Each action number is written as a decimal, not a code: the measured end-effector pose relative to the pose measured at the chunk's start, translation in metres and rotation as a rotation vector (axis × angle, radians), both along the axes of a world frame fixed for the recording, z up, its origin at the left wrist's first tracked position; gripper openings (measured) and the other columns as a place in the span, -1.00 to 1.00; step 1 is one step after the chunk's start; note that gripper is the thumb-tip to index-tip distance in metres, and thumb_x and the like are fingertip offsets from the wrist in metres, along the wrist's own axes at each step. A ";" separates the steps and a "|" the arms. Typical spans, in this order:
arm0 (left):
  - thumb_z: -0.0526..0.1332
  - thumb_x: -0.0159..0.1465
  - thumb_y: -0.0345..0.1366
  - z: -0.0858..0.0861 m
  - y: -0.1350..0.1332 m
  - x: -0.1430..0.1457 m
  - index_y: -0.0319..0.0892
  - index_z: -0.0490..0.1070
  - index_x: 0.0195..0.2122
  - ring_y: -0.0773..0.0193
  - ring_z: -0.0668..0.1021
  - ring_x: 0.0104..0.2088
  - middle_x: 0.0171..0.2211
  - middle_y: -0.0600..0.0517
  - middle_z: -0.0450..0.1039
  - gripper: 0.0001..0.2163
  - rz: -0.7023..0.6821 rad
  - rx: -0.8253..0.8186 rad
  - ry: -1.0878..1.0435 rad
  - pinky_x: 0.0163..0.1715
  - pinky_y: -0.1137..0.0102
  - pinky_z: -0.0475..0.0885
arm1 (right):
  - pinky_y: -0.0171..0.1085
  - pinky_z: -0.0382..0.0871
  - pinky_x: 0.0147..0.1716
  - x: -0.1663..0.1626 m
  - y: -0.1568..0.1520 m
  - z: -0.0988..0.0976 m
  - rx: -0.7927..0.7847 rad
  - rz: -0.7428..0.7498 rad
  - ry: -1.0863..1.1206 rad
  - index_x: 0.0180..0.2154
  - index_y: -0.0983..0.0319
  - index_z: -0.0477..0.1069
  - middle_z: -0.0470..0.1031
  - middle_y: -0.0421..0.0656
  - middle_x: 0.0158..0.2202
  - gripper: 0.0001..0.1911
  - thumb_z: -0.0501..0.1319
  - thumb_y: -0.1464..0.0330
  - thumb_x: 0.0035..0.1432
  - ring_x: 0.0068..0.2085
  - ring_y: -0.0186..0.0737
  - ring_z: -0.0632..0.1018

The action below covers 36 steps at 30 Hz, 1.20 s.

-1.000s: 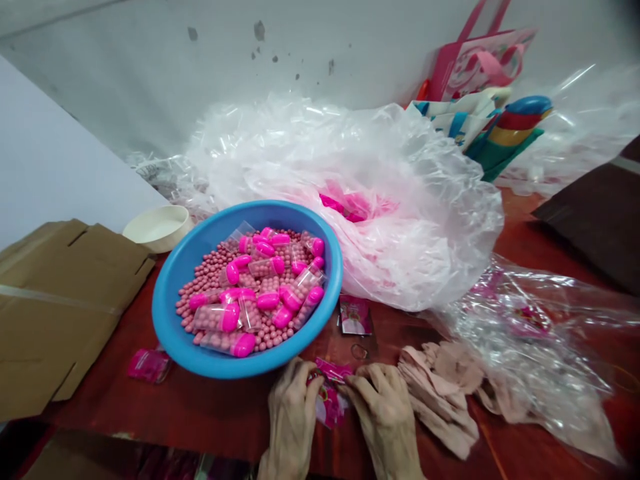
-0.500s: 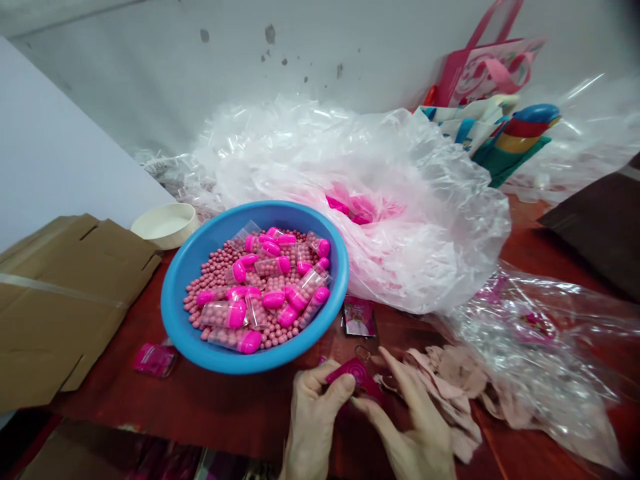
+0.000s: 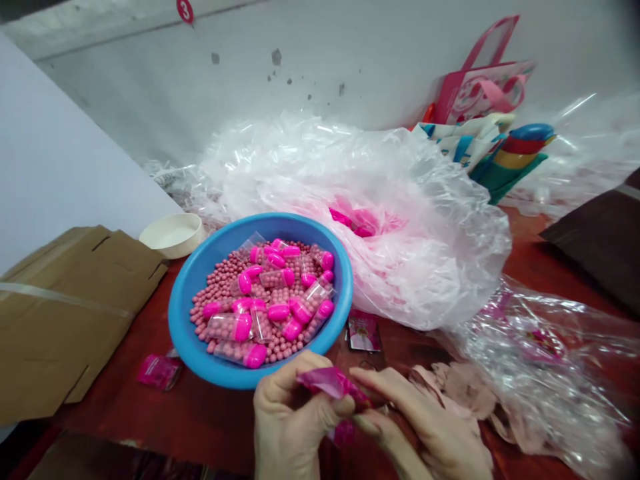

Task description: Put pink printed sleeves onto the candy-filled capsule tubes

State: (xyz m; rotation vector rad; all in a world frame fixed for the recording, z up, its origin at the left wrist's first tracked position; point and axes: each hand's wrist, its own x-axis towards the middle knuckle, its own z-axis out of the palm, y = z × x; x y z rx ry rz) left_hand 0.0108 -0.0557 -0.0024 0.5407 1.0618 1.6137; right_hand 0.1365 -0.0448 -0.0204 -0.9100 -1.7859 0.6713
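A shiny magenta sachet point(image 3: 330, 382) is held low in front of me, just off the near right side of the blue basin. My left hand point(image 3: 295, 417) pinches it between thumb and bent fingers. The fingertips of my right hand point(image 3: 420, 423) close around its right end, the thumb below and a finger above. More magenta material point(image 3: 343, 433) shows under the fingers, too blurred to make out. The basin point(image 3: 193, 363) holds pink beads point(image 3: 220, 283) and several clear, bead-filled tubes point(image 3: 227, 327) with bright pink caps.
A small printed packet point(image 3: 364, 333) lies behind my hands, and another magenta packet point(image 3: 159, 371) lies left. Crumpled pale pink cloth point(image 3: 467, 390) and clear plastic bags point(image 3: 540, 373) are at right. A big plastic bag point(image 3: 425, 267) stands behind. Cardboard point(image 3: 75, 313) and a white bowl point(image 3: 173, 237) sit left.
Both hands and the sachet have come up closer to the basin, and the sachet is turned differently. My right fingers have closed onto its end. The view has tilted slightly upward.
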 end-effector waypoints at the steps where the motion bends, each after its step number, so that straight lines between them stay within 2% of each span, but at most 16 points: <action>1: 0.53 -0.19 -0.28 0.003 0.001 -0.003 -0.18 0.54 -0.68 0.39 0.43 -0.58 -0.68 0.11 0.42 -0.81 0.026 -0.016 -0.035 -0.55 0.54 0.35 | -0.45 0.47 -0.45 -0.004 0.004 0.000 -0.019 0.015 0.046 -0.12 0.12 0.43 0.56 -0.26 -0.43 -0.84 0.21 0.34 0.23 -0.46 -0.34 0.57; 4: 0.55 -0.25 -0.28 0.011 0.003 -0.013 -0.17 0.57 -0.63 0.44 0.43 -0.68 -0.71 0.13 0.45 -0.80 0.091 -0.072 -0.131 -0.61 0.58 0.39 | -0.46 0.44 -0.49 -0.019 0.013 -0.001 -0.017 0.046 0.113 -0.19 0.14 0.43 0.55 -0.26 -0.42 -0.91 0.19 0.37 0.25 -0.46 -0.36 0.55; 7: 0.57 -0.34 -0.30 0.016 0.003 -0.025 -0.18 0.61 -0.57 0.44 0.50 -0.66 -0.69 0.10 0.52 -0.73 0.167 -0.114 -0.140 -0.54 0.62 0.44 | -0.38 0.43 -0.47 -0.033 0.021 0.002 0.190 0.071 -0.021 -0.15 0.24 0.40 0.54 -0.18 -0.44 -0.89 0.16 0.43 0.26 -0.46 -0.32 0.53; 10: 0.57 -0.35 -0.30 0.018 0.005 -0.039 -0.15 0.63 -0.51 0.35 0.58 -0.59 -0.61 0.03 0.60 -0.69 0.218 -0.146 -0.106 -0.50 0.58 0.49 | -0.31 0.42 -0.48 -0.050 0.030 0.008 0.425 0.041 -0.099 -0.18 0.32 0.36 0.50 -0.17 -0.53 -0.91 0.14 0.51 0.25 -0.52 -0.30 0.50; 14: 0.56 -0.29 -0.29 0.015 0.012 -0.058 -0.16 0.64 -0.46 0.30 0.60 -0.54 -0.55 0.00 0.63 -0.69 0.236 -0.134 -0.095 -0.46 0.53 0.52 | -0.29 0.42 -0.49 -0.073 0.043 0.011 0.535 0.046 -0.136 -0.27 0.35 0.39 0.49 -0.18 -0.59 -0.91 0.12 0.54 0.25 -0.55 -0.30 0.49; 18: 0.53 -0.19 -0.35 0.007 0.018 -0.078 -0.19 0.63 -0.46 0.33 0.57 -0.53 -0.55 0.04 0.62 -0.77 0.247 -0.146 -0.094 -0.37 0.45 0.55 | -0.29 0.45 -0.45 -0.072 0.061 0.015 0.516 0.097 -0.163 -0.22 0.37 0.43 0.51 -0.19 -0.57 -0.83 0.07 0.50 0.30 -0.54 -0.31 0.49; 20: 0.52 -0.18 -0.39 0.004 0.022 -0.085 -0.19 0.61 -0.46 0.34 0.59 -0.48 -0.51 0.06 0.63 -0.78 0.315 -0.158 -0.120 -0.34 0.46 0.55 | -0.31 0.47 -0.40 -0.059 0.076 0.018 0.429 0.029 -0.206 -0.12 0.38 0.43 0.57 -0.13 -0.44 -0.77 0.02 0.48 0.33 -0.42 -0.28 0.55; 22: 0.54 -0.23 -0.38 0.002 0.027 -0.090 -0.23 0.60 -0.50 0.34 0.60 -0.48 -0.52 0.05 0.63 -0.76 0.373 -0.153 -0.156 -0.36 0.49 0.56 | -0.29 0.49 -0.39 -0.045 0.093 0.019 0.289 -0.146 -0.408 -0.17 0.36 0.46 0.59 -0.05 -0.34 -0.70 -0.01 0.36 0.36 -0.36 -0.24 0.58; 23: 0.55 -0.27 -0.37 0.001 0.030 -0.091 -0.24 0.60 -0.51 0.35 0.59 -0.50 -0.54 0.05 0.62 -0.74 0.380 -0.144 -0.176 -0.38 0.50 0.56 | -0.25 0.49 -0.40 -0.038 0.101 0.018 0.279 -0.175 -0.463 -0.21 0.36 0.47 0.59 -0.03 -0.36 -0.66 -0.01 0.32 0.35 -0.36 -0.19 0.58; 27: 0.55 -0.26 -0.36 -0.001 0.041 -0.090 -0.19 0.60 -0.48 0.35 0.60 -0.51 -0.52 0.08 0.63 -0.72 0.366 -0.133 -0.235 -0.38 0.48 0.57 | -0.09 0.46 -0.41 -0.033 0.117 0.008 0.232 -0.153 -0.677 -0.43 0.25 0.50 0.51 -0.05 -0.46 -0.76 0.17 0.29 0.22 -0.36 -0.02 0.51; 31: 0.54 -0.21 -0.37 -0.003 0.046 -0.090 -0.18 0.57 -0.49 0.37 0.61 -0.50 -0.52 0.10 0.63 -0.75 0.355 -0.131 -0.269 -0.42 0.53 0.56 | 0.01 0.41 -0.36 -0.043 0.111 -0.007 0.221 -0.086 -0.834 -0.49 0.24 0.46 0.50 -0.03 -0.44 -0.86 0.23 0.39 0.12 -0.31 0.07 0.47; 34: 0.54 -0.20 -0.37 -0.004 0.047 -0.091 -0.18 0.57 -0.48 0.38 0.61 -0.49 -0.52 0.11 0.63 -0.75 0.366 -0.131 -0.282 -0.42 0.55 0.55 | -0.02 0.39 -0.28 -0.047 0.104 -0.014 0.225 -0.045 -0.854 -0.33 0.20 0.47 0.54 -0.09 -0.38 -0.85 0.14 0.35 0.23 -0.29 -0.02 0.49; 36: 0.53 -0.18 -0.37 -0.004 0.048 -0.090 -0.16 0.56 -0.46 0.38 0.62 -0.48 -0.50 0.11 0.63 -0.75 0.372 -0.126 -0.287 -0.41 0.54 0.56 | 0.05 0.38 -0.20 -0.051 0.099 -0.015 0.232 -0.058 -0.839 -0.17 0.21 0.44 0.56 -0.10 -0.34 -0.79 0.08 0.29 0.29 -0.26 -0.03 0.51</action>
